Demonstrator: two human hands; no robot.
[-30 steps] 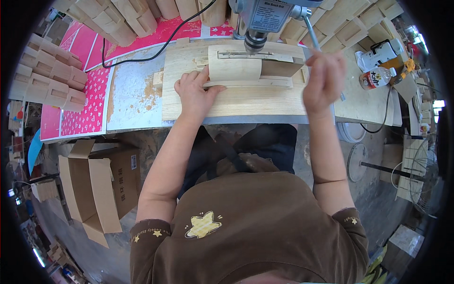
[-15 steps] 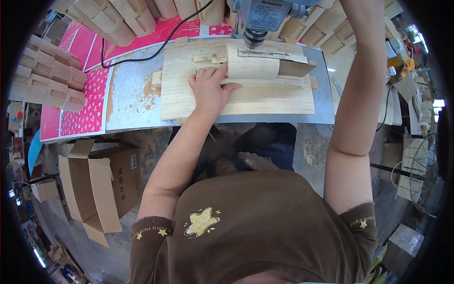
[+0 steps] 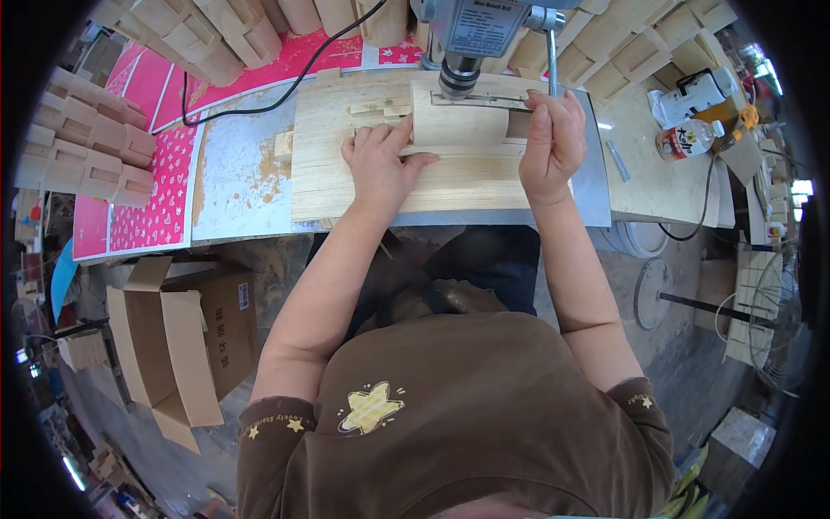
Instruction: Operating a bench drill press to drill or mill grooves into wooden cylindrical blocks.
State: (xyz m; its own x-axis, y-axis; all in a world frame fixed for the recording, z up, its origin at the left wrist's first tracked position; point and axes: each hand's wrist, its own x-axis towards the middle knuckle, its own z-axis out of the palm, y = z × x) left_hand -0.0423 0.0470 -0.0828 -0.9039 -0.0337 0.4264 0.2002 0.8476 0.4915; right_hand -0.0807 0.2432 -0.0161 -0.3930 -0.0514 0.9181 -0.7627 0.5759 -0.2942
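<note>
Under the drill chuck (image 3: 459, 76) of a small bench drill (image 3: 484, 26) lies a pale curved wooden piece (image 3: 458, 125) with a long narrow slot in its top. My left hand (image 3: 376, 164) holds the piece at its left end, index finger against the edge and thumb stretched along the front. My right hand (image 3: 555, 143) is closed around the lower end of the drill's metal feed lever (image 3: 552, 62), in front of the piece's right end. The chuck sits right over the slot's left part; the bit's tip cannot be made out. A flat wooden board (image 3: 346, 195) lies beneath the piece.
Stacked wooden pieces (image 3: 95, 125) crowd the left and back of the table. A black cable (image 3: 285, 97) crosses the tabletop. At the right stand a bottle (image 3: 689, 140) and a marker-like stick (image 3: 618, 161). An open cardboard box (image 3: 186, 346) sits on the floor at left.
My right hand has come down from the far upper edge toward me, drawing the feed lever down. The chuck has dropped closer to the slot. My left hand stays nearly still.
</note>
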